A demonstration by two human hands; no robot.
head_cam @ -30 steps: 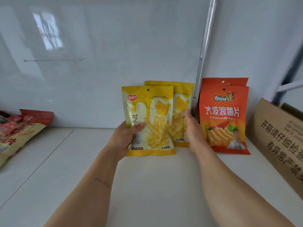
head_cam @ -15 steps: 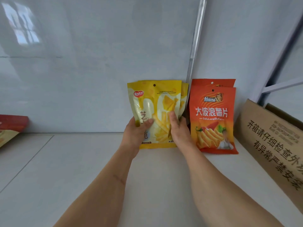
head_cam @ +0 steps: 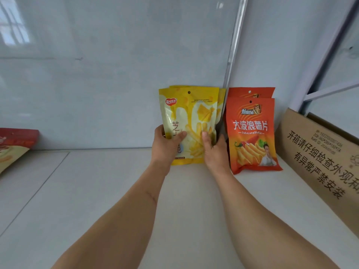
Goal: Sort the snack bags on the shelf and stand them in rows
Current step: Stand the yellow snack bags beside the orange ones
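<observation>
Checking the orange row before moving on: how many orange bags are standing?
2: front orange bag beside the yellow bags, back orange bag peeking up directly behind it. More behind could be hidden.

Two fries bags (head_cam: 191,113) stand one behind the other at the shelf's (head_cam: 116,191) back edge, against the wall (head_cam: 116,74). Just right of them stand two chip bags (head_cam: 251,133), also one behind the other. A box (head_cam: 320,158) leans along the right edge. More bags (head_cam: 13,146) lie at the left edge.
</observation>
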